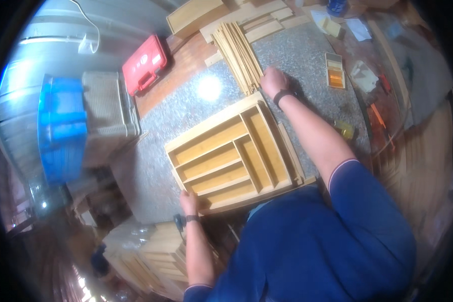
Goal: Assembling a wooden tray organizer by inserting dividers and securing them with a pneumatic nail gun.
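A light wooden drawer organizer tray [214,167], split by thin dividers into several compartments, lies at a slant on the speckled grey tabletop in front of me. My left hand [189,203] is closed on the tray's near left corner. Beyond the tray rests a bundle of long thin wooden strips [237,58]. At the right side of this bundle, my right hand [274,82] has its fingers curled against the strips. How many it grips is hidden.
A red plastic case [145,64] stands at the back left, near a blue crate [63,128]. Wooden boards [269,27] lie at the back. To the right are a small box with an orange inside [335,70] and an orange-handled tool [378,116]. Stacked wooden trays [153,256] stand low at left.
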The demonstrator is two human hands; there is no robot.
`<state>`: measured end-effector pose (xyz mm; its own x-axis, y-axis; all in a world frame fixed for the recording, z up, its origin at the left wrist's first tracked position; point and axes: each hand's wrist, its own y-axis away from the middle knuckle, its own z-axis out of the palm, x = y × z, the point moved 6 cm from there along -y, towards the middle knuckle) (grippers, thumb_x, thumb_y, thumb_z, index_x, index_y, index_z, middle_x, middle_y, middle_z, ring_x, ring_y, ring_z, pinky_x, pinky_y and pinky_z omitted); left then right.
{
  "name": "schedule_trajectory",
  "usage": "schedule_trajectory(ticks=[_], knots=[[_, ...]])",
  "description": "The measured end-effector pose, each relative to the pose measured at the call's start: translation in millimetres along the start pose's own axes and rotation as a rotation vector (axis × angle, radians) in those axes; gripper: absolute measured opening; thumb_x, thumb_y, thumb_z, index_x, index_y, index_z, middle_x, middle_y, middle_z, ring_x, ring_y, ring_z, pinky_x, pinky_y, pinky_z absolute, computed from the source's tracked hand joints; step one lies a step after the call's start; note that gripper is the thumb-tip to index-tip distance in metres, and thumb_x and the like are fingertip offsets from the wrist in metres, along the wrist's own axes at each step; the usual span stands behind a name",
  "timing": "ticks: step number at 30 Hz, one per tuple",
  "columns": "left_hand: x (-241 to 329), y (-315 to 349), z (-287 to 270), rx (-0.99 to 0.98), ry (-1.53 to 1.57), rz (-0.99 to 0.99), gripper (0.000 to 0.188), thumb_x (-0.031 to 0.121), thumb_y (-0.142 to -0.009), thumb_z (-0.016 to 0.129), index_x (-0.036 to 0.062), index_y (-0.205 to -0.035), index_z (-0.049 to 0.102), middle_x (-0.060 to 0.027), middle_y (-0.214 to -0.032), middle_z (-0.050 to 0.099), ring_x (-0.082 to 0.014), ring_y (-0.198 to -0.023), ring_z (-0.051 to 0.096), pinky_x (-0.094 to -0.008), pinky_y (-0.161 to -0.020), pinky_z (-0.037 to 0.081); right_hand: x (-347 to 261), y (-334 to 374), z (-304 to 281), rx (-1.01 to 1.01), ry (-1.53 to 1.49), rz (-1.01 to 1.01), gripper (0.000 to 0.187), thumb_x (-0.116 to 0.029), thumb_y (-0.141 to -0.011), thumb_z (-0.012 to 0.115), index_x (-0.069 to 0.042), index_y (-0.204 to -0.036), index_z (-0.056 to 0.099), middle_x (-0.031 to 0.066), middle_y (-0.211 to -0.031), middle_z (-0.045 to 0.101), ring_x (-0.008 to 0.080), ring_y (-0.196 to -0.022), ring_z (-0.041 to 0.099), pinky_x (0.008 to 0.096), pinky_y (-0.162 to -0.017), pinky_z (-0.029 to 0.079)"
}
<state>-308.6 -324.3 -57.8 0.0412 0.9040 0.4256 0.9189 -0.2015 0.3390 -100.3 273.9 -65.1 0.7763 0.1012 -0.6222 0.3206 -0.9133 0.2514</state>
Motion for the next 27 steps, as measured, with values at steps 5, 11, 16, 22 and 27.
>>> schedule_trajectory(ticks=[5,11,16,22,27], knots=[[-17.9,1.9,0.6,-0.213,0.088,-0.061,0.026,0.010,-0.092,0.072,-0.0043,-0.113,0.070,-0.0140,-0.100,0.075,-0.0215,-0.090,0.068,-0.0368,-0.081,0.054,17.4,4.7,8.4,0.007,-0.013,0.085,0.021,-0.019,-0.093,0.064,-0.005,-0.101,0.078,0.0234,-0.107,0.077,0.0419,-0.105,0.074,0.0492,-0.097,0.058],[163.0,-11.8,-32.0,0.155,-0.009,0.529,0.050,0.024,-0.100,0.073,-0.0052,-0.139,0.063,-0.0247,-0.129,0.070,-0.0303,-0.116,0.070,-0.0405,-0.102,0.054,69.6,85.8,-42.0,0.055,-0.316,0.130,0.017,-0.028,-0.087,0.073,-0.013,-0.087,0.080,0.0150,-0.093,0.079,0.0373,-0.092,0.076,0.0450,-0.083,0.060],[374.8,18.3,55.4,-0.434,0.248,0.802,0.050,0.019,-0.103,0.072,-0.0020,-0.145,0.056,-0.0170,-0.124,0.073,-0.0184,-0.111,0.070,-0.0317,-0.094,0.056,104.0,219.8,-56.0,-0.024,-0.256,0.032,0.017,-0.026,-0.085,0.075,-0.011,-0.091,0.081,0.0128,-0.088,0.078,0.0334,-0.083,0.077,0.0423,-0.078,0.060],[460.2,42.0,169.8,-0.646,0.222,0.919,0.067,0.026,-0.100,0.076,-0.0020,-0.153,0.044,-0.0147,-0.088,0.076,-0.0173,-0.069,0.071,-0.0300,-0.059,0.056,105.7,288.0,-58.3,-0.103,-0.211,0.038,0.017,-0.022,-0.086,0.072,-0.009,-0.093,0.081,0.0146,-0.090,0.078,0.0339,-0.086,0.076,0.0448,-0.082,0.061],[457.1,69.6,216.0,-0.771,0.389,0.743,0.047,0.012,-0.096,0.079,-0.0025,-0.133,0.054,-0.0153,-0.088,0.075,-0.0160,-0.071,0.072,-0.0292,-0.058,0.055,137.8,303.1,-51.5,-0.055,-0.187,0.087,0.016,-0.022,-0.086,0.072,-0.010,-0.091,0.081,0.0141,-0.087,0.078,0.0354,-0.086,0.076,0.0470,-0.082,0.060]])
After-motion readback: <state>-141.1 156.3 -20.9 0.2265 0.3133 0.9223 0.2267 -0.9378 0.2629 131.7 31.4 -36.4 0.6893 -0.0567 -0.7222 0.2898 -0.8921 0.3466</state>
